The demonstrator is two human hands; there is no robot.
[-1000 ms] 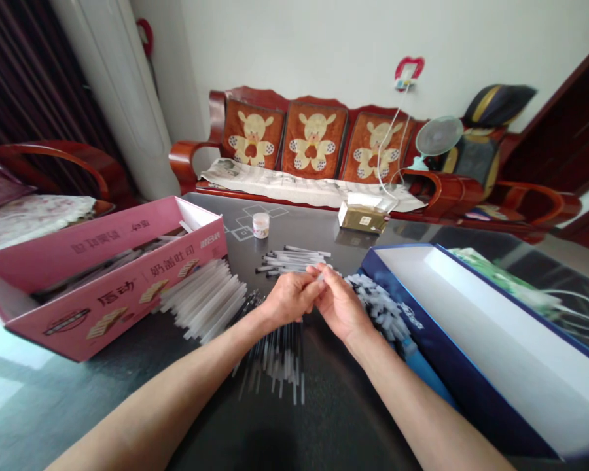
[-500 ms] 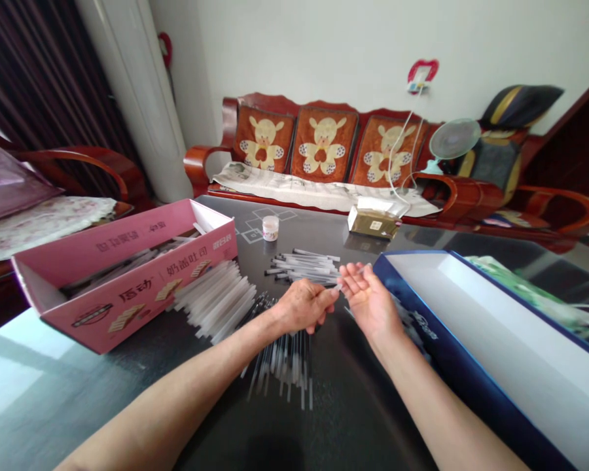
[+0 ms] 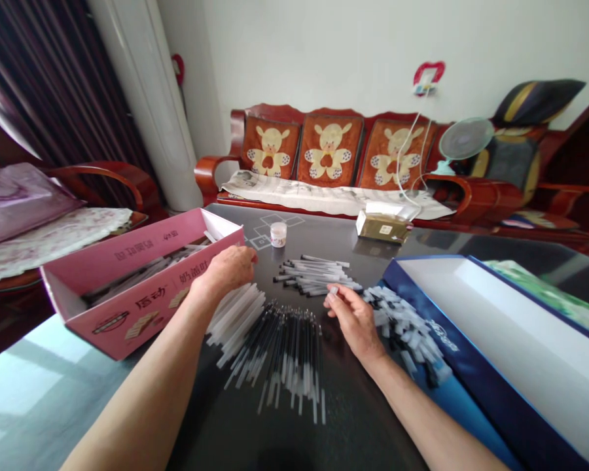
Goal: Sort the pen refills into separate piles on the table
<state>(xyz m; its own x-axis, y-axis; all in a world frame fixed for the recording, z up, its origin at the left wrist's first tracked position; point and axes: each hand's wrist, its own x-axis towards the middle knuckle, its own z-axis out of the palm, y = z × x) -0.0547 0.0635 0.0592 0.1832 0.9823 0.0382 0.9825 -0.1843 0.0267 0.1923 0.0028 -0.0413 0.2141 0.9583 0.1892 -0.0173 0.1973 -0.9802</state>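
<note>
By the tubes [image 3: 236, 317], my left hand [image 3: 230, 268] seemed to pick, needing light pinch; whether its fingers [image 3: 251, 255] or right hand [image 3: 357, 322] gripped, I couldn't tell.

My left grip [image 3: 232, 267] is kinda hemmed in: pink box [image 3: 127, 314] on the outer side, tubes [image 3: 238, 317] on the near side. Easiest lane is bare bench [image 3: 351, 409] between the refills [image 3: 294, 360] and my right forearm [image 3: 422, 409]. My right grip [image 3: 356, 320] has pens [image 3: 314, 275] just ahead, caps [image 3: 407, 320] and the blue box [image 3: 442, 333] crowding its outer side. Past the pens there's a decent gap between jar [image 3: 278, 234] and tissue box [image 3: 383, 227].
</note>
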